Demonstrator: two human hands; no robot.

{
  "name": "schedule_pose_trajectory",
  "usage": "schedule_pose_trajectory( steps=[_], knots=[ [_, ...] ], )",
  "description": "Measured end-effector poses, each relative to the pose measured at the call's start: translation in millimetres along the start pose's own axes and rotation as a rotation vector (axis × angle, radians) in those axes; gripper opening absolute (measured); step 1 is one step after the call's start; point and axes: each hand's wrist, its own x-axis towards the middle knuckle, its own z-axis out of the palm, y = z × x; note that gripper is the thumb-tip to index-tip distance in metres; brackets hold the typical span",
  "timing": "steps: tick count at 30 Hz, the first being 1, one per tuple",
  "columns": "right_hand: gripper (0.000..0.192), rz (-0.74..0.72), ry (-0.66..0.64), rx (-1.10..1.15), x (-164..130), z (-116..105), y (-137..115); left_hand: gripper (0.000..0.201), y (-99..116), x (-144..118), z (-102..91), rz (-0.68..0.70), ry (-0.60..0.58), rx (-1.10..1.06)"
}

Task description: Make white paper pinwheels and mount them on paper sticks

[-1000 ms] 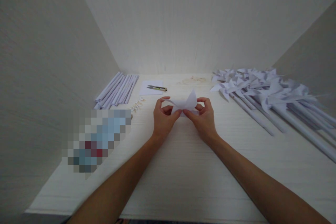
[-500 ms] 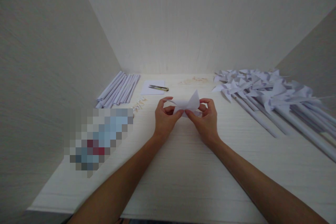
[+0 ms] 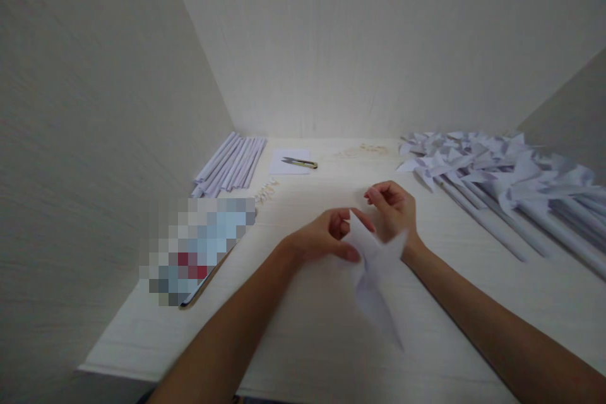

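Although pixelation masks most of it, a long, light-blue object with some red [image 3: 203,246] lies at the left of the whitish, faintly streaked table [image 3: 303,353]. Just beyond it, slim white rolled-paper sticks [image 3: 230,167] lie side by side in a bundle, and next come small whitish scattered pieces [image 3: 266,190], too small to make out. Farther back, dark-bladed snips with a yellowish handle [image 3: 305,163] rest across a white square paper sheet [image 3: 286,170]. Nearer, the left hand [image 3: 326,237] pinches a white folded-paper pinwheel [image 3: 372,259], slightly blurred, which hangs tilted between the two hands. Beside it, the right hand [image 3: 398,211] is loosely curled, thumb against fingertips; I cannot tell whether it grips anything. At far right, white paper pinwheels on rolled-paper stems [image 3: 511,180] lie heaped together.
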Motion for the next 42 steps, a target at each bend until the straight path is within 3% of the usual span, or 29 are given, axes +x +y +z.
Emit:
schedule_pose_trajectory(
  steps=[3, 7, 11, 14, 17, 23, 27, 34, 38, 42],
  knots=[
    [0.013, -0.040, -0.209, -0.071, 4.4, 17.3, -3.5, 0.048, 2.3, -3.0, 4.0, -0.057, -0.260, 0.155],
    [0.012, -0.154, -0.420, -0.181, 19.4, 58.2, -6.1, 0.054, 5.8, -5.1, 4.6, -0.025, -0.407, 0.230],
    [0.017, -0.349, -0.540, -0.248, 35.8, 107.9, -0.4, 0.057, 8.9, -7.3, 3.7, -0.203, -0.580, 0.127],
    [0.016, -0.408, -0.653, -0.316, 43.5, 137.7, 7.6, 0.053, 9.4, -7.3, 2.6, -0.311, -0.650, 0.060],
    [0.009, -0.437, -0.761, -0.403, 48.2, 155.0, 14.4, 0.050, 9.7, -7.1, 1.5, -0.360, -0.632, -0.008],
    [0.006, -0.381, -0.851, -0.489, 53.6, 161.7, 16.5, 0.048, 9.7, -6.5, -0.9, -0.375, -0.546, -0.058],
    [0.006, -0.346, -0.844, -0.518, 51.8, 159.0, 14.6, 0.057, 0.1, -0.3, -4.0, -0.373, -0.639, -0.079],
    [0.006, -0.334, -0.826, -0.544, 44.7, 157.9, 14.4, 0.057, -8.7, 3.3, -8.1, -0.368, -0.700, -0.093],
    [0.010, -0.335, -0.787, -0.494, 42.5, 154.9, 14.4, 0.057, -8.0, 2.8, -7.9, -0.379, -0.701, -0.077],
    [0.014, -0.219, -0.746, -0.299, 43.0, 150.7, 12.5, 0.057, -8.2, 2.0, -9.3, -0.331, -0.650, -0.113]
  ],
)
